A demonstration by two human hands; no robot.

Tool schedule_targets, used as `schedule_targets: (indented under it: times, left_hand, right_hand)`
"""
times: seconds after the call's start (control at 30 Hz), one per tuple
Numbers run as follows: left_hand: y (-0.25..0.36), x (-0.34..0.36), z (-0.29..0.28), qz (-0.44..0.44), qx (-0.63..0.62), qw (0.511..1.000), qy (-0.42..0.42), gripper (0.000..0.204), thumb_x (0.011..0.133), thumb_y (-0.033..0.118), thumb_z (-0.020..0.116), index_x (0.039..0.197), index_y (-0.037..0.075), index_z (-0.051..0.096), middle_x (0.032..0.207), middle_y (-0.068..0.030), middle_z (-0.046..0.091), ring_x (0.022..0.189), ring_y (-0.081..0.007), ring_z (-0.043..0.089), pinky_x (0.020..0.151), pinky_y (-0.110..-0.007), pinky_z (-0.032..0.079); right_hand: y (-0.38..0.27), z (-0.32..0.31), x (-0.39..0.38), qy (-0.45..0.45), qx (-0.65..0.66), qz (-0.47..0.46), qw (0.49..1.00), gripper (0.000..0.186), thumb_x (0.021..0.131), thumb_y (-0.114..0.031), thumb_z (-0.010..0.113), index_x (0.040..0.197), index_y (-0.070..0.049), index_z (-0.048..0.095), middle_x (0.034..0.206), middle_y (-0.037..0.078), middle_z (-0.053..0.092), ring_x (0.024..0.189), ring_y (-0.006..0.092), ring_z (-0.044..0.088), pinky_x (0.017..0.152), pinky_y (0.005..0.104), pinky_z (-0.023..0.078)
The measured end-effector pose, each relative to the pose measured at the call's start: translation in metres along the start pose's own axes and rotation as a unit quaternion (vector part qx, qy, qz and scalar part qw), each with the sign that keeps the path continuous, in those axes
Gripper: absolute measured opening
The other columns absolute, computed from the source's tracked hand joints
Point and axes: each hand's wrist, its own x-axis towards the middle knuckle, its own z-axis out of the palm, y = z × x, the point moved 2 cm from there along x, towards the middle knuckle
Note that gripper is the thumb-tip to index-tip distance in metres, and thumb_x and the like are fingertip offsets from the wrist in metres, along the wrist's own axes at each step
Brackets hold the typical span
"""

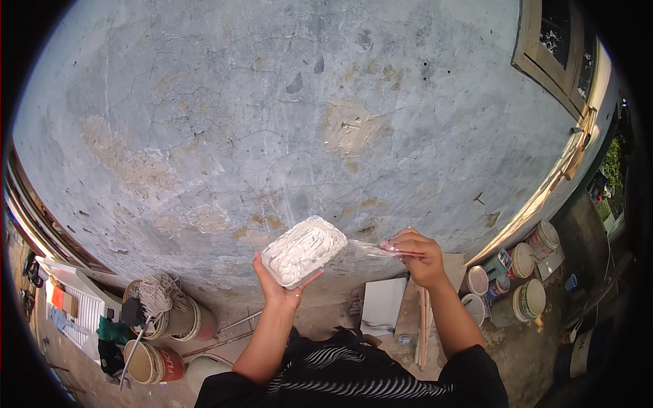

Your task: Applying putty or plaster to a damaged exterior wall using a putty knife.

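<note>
My left hand (280, 288) holds up a shallow rectangular tub (273, 270) from below, fingers and thumb around its sides. White putty (307, 250) with swirled ridges fills the tub. On the right, my right hand (420, 257) pinches a thin, pale scraper (371, 249), whose blurred far end reaches the tub's right edge. I cannot tell whether that end touches the tub. Ahead of both hands stands a worn blue-grey wall (238, 156) with cracks and beige patches. One fresh-looking putty patch (354, 129) lies above the tub.
Several buckets crowd the floor at lower left, among them a red and white bucket (155, 362) and one with a stringy mop head (162, 294). More paint buckets (522, 300) stand at right. A white board (382, 306) leans at the wall's foot. A window frame (554, 64) is at upper right.
</note>
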Motion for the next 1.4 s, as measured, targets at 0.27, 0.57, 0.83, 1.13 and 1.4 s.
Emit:
schedule_targets:
  times: [0.27,0.57,0.83,1.13,1.4]
  left_hand:
    - [-0.005,-0.009,-0.007,-0.011,0.016,0.999,-0.029,0.090,0.094,0.076,0.028,0.156,0.011,0.035,0.152,-0.0192,0.049,0.132,-0.0478,0.053,0.093,-0.076,0.046]
    - [-0.005,-0.011,-0.026,-0.010,0.025,0.999,-0.020,0.093,0.092,0.078,0.032,0.157,0.012,0.034,0.153,-0.0198,0.047,0.134,-0.0491,0.050,0.096,-0.077,0.044]
    - [0.004,-0.004,-0.038,0.014,0.030,0.999,-0.025,0.094,0.091,0.080,0.030,0.157,0.013,0.035,0.154,-0.0183,0.047,0.135,-0.0493,0.050,0.096,-0.077,0.041]
    - [0.003,-0.004,-0.037,0.013,0.031,0.999,-0.009,0.093,0.091,0.079,0.030,0.157,0.013,0.035,0.154,-0.0186,0.046,0.135,-0.0497,0.050,0.096,-0.078,0.041]
    - [0.005,-0.012,-0.041,0.006,0.039,0.999,-0.006,0.093,0.091,0.079,0.031,0.157,0.013,0.034,0.154,-0.0187,0.046,0.134,-0.0494,0.050,0.096,-0.078,0.042]
  right_hand:
    - [0.045,-0.009,0.077,0.267,0.191,0.122,0.937,0.017,0.100,-0.012,0.068,0.111,0.001,0.068,0.100,0.004,0.073,0.088,0.0085,0.065,0.078,0.0263,0.053]
    - [0.052,0.009,0.174,0.279,0.011,0.101,0.955,0.016,0.099,-0.014,0.069,0.104,0.001,0.070,0.092,0.003,0.073,0.079,0.0064,0.063,0.071,0.0249,0.051]
    - [0.046,0.011,0.171,0.354,-0.129,0.056,0.925,0.016,0.093,-0.016,0.072,0.094,0.000,0.070,0.070,0.010,0.068,0.061,0.0128,0.059,0.060,0.0315,0.047]
    - [0.056,0.001,0.157,0.373,-0.122,0.068,0.917,0.015,0.093,-0.015,0.072,0.095,0.000,0.071,0.074,0.009,0.071,0.065,0.0108,0.060,0.062,0.0306,0.048]
    - [0.066,-0.033,0.124,0.419,-0.141,0.088,0.892,0.012,0.093,-0.012,0.071,0.096,0.000,0.072,0.075,0.004,0.070,0.069,0.0067,0.058,0.064,0.0276,0.048]
